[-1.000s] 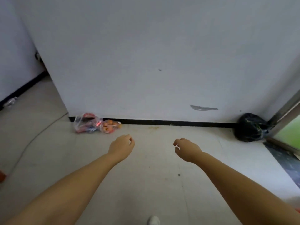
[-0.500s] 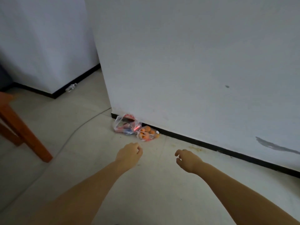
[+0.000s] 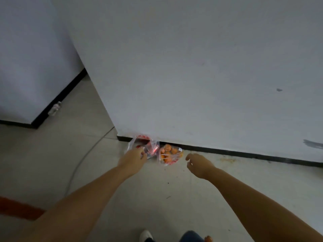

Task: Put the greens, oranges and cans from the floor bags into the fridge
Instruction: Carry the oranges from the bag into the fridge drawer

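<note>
Two bare hands reach down toward the floor bags at the foot of the wall. The left hand [image 3: 133, 158] lies over the near edge of the clear bag with red print [image 3: 146, 145], fingers loosely curled; whether they already pinch the plastic cannot be told, since the hand covers that edge. The right hand [image 3: 198, 164] hangs in the air just right of the bag of oranges [image 3: 168, 155], fingers relaxed and slightly bent, holding nothing and apart from the bag.

Both bags sit side by side, touching, against the black skirting [image 3: 244, 153] where the white wall [image 3: 192, 75] meets the pale tiled floor [image 3: 52, 154]. A thin grey cable [image 3: 82, 161] curves across the tiles on the left, from the wall corner toward the near side. Farther left, a small clear bottle [image 3: 55, 108] lies by the skirting of another wall. An orange-red strip [image 3: 19, 208] crosses the near left corner, cut off by the edge. A white shoe tip [image 3: 146, 234] and a bit of blue trouser leg [image 3: 191, 236] show at the near edge.

The orange bag is clear plastic with red marks, packed with small round oranges. The other bag shows red and dark shapes inside; its contents are too blurred to name. The light is dim and the picture soft.
</note>
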